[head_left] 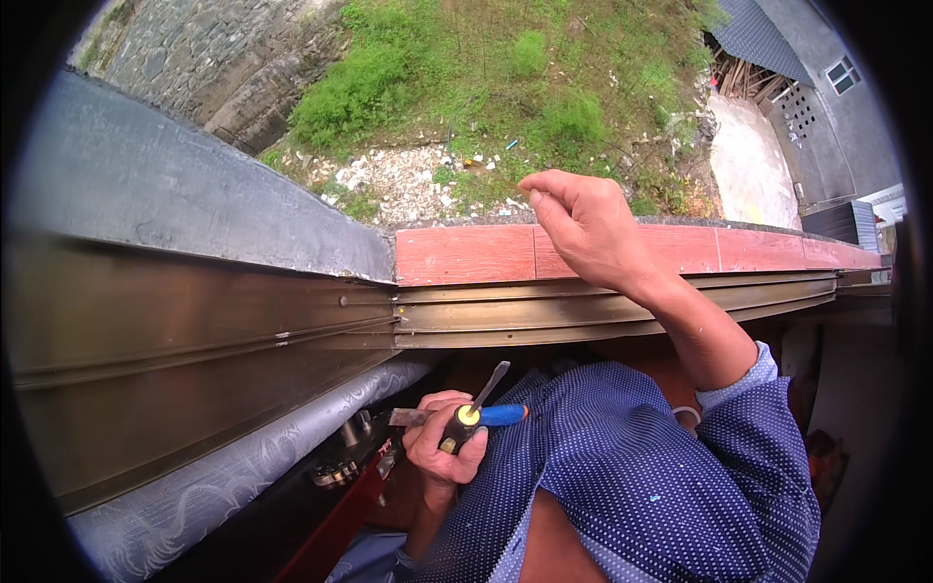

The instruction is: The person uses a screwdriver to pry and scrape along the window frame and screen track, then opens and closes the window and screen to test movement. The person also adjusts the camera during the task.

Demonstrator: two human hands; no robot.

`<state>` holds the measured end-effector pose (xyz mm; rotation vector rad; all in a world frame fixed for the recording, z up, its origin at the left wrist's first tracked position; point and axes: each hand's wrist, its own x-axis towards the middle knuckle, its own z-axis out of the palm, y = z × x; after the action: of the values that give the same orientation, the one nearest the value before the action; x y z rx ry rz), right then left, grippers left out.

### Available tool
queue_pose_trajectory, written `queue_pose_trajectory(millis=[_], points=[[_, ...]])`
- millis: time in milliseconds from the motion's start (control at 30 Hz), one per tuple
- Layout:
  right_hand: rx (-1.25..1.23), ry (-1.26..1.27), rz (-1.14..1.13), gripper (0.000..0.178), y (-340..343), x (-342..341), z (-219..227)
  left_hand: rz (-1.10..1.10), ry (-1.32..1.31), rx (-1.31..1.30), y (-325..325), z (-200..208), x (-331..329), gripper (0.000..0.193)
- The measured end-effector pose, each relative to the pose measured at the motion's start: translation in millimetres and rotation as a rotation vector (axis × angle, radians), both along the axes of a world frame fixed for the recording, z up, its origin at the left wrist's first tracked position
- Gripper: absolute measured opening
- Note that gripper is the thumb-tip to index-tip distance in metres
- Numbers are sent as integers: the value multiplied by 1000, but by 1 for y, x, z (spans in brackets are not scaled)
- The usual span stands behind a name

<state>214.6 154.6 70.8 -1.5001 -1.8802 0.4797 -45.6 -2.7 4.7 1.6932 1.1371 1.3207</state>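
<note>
- The left hand (445, 442) has its fingers wrapped around 2 things: a screwdriver (470, 414), its dark handle ending in yellow and its shank pointing up and rightward, and a blue handle (503, 415) lying crosswise behind it.
- A flat metal blade (410, 417) juts from that hand's left side.
- The right hand (593, 225) reaches over the red-tiled sill (466, 255), its fingers narrow, thumb against forefinger; I cannot tell whether they pinch anything.
- A bronze-coloured window track (544, 316) runs along the sill's near side.
- Green plants (364, 92) grow outside, below.
</note>
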Motion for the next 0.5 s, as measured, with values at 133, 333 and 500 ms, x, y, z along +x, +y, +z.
queue_pose_trajectory(millis=[133, 333, 500], points=[[1, -587, 116, 12, 4, 12, -12, 0, 5, 1, 0, 0, 0, 34], [169, -495, 112, 11, -3, 10, -20, 13, 12, -3, -2, 1, 3, 35], [147, -375, 134, 17, -8, 13, -21, 16, 4, -4, -3, -1, 5, 34]])
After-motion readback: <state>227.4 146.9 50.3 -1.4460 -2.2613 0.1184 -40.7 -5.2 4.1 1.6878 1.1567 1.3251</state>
